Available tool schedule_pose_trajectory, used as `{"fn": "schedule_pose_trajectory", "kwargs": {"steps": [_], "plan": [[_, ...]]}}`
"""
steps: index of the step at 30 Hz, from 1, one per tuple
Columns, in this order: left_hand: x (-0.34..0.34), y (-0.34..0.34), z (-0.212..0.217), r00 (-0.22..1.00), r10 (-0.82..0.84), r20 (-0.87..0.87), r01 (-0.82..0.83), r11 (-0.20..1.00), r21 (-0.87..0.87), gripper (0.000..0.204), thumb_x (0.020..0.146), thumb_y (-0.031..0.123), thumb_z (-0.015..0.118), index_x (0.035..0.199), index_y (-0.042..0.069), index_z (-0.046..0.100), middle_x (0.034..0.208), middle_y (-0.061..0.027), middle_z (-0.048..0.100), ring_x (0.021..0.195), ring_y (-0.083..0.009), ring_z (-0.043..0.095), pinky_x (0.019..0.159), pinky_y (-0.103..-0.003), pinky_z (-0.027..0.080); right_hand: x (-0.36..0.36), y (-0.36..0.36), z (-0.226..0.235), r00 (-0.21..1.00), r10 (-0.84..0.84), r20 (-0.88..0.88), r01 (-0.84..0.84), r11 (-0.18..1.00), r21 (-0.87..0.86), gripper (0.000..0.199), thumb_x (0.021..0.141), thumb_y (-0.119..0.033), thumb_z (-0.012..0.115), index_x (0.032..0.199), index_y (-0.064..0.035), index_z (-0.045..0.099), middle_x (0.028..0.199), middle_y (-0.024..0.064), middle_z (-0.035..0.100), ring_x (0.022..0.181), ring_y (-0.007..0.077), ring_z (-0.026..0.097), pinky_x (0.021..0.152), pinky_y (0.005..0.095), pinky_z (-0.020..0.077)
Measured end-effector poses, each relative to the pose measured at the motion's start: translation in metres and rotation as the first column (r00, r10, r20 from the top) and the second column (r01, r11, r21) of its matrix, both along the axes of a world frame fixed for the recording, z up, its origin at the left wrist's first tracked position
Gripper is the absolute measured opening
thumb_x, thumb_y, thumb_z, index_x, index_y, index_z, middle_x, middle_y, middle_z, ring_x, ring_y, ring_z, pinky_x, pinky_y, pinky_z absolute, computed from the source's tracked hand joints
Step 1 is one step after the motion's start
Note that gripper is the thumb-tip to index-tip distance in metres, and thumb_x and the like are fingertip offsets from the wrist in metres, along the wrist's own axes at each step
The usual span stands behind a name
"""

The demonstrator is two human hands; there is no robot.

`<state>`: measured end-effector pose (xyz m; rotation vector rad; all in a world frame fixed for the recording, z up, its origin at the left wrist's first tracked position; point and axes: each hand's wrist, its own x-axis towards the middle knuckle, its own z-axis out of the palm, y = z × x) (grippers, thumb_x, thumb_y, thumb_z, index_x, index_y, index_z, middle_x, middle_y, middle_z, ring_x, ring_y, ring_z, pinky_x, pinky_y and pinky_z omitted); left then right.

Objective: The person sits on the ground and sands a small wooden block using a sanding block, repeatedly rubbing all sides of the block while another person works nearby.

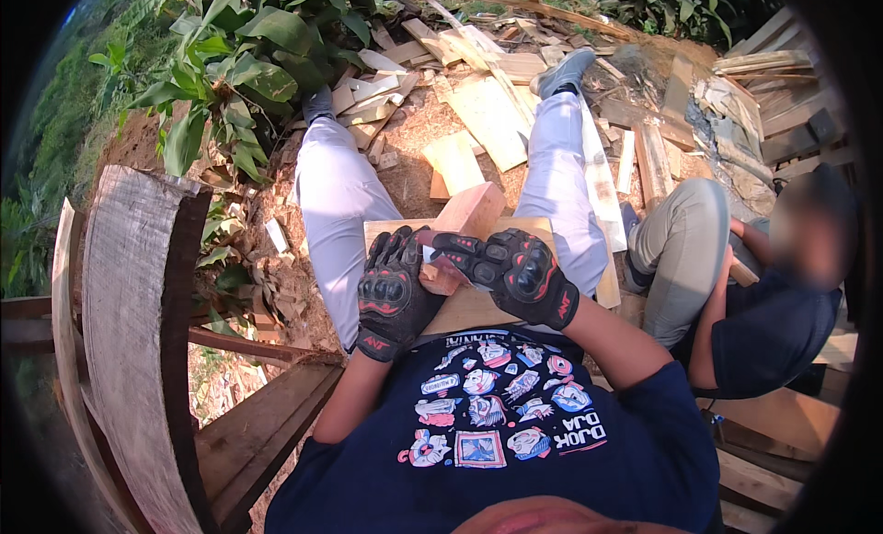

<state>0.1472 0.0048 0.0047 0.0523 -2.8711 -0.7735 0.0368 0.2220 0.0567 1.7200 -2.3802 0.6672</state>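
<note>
Both my hands wear black padded gloves with red trim. Across my lap lies a flat wooden board point(478, 310), and a squared wooden block point(473, 209) rests on it, slanting away to the right. My left hand point(395, 290) is closed against the block's near left side. Over the near part of the block, my right hand point(515, 272) is closed, its fingers pointing left toward the left hand. A small pale, thin piece point(429, 253) shows between the two hands; its kind is unclear, and the gloves hide most of it.
Wood offcuts point(483, 120) and sawdust cover the ground around my feet. At right a co-worker point(754, 286) sits close by, beside stacked planks point(782, 102). A tall curved slab point(138, 341) stands at left, near a wooden beam point(262, 424). Leafy plants point(248, 74) grow ahead.
</note>
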Motion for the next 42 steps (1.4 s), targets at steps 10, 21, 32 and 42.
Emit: {"fn": "schedule_pose_trajectory", "kwargs": {"steps": [10, 21, 32, 42], "plan": [[-0.006, 0.004, -0.001, 0.999, 0.039, 0.008, -0.039, 0.999, -0.005, 0.071, 0.087, 0.035, 0.082, 0.145, 0.000, 0.062, 0.138, -0.0238, 0.069, 0.134, -0.0403, 0.062, 0.124, -0.051, 0.039, 0.011, 0.003, -0.004, 0.988, 0.024, 0.155, -0.006, 0.993, -0.117, 0.073, 0.086, 0.006, 0.057, 0.154, -0.0203, 0.062, 0.152, 0.0059, 0.066, 0.086, 0.0264, 0.073, 0.074, 0.0420, 0.0595], [-0.006, 0.001, 0.000, 0.999, 0.002, -0.051, -0.001, 1.000, 0.009, 0.073, 0.084, 0.036, 0.084, 0.144, 0.002, 0.062, 0.133, -0.0238, 0.071, 0.130, -0.0393, 0.065, 0.122, -0.053, 0.041, -0.017, 0.020, -0.006, 0.999, 0.029, 0.029, -0.029, 1.000, 0.012, 0.063, 0.086, 0.005, 0.062, 0.147, -0.0107, 0.065, 0.092, 0.0132, 0.072, 0.080, 0.0337, 0.069, 0.075, 0.0487, 0.0575], [-0.007, 0.001, 0.007, 0.999, -0.011, -0.043, 0.011, 1.000, 0.006, 0.072, 0.083, 0.034, 0.085, 0.142, 0.001, 0.063, 0.131, -0.0246, 0.071, 0.129, -0.0403, 0.066, 0.122, -0.054, 0.042, -0.029, 0.017, -0.030, 0.998, -0.049, 0.050, 0.052, 0.996, -0.076, 0.071, 0.083, 0.008, 0.057, 0.151, -0.0109, 0.061, 0.133, 0.0111, 0.065, 0.088, 0.0259, 0.073, 0.076, 0.0418, 0.0586], [-0.007, 0.002, 0.007, 0.999, -0.008, -0.039, 0.007, 1.000, -0.021, 0.071, 0.083, 0.035, 0.085, 0.142, 0.000, 0.064, 0.132, -0.0246, 0.071, 0.130, -0.0400, 0.065, 0.121, -0.053, 0.042, -0.057, 0.034, -0.054, 0.926, -0.354, 0.130, 0.334, 0.930, 0.152, 0.070, 0.088, 0.006, 0.054, 0.153, -0.0217, 0.063, 0.143, 0.0099, 0.071, 0.093, 0.0259, 0.075, 0.078, 0.0403, 0.0606]]}}
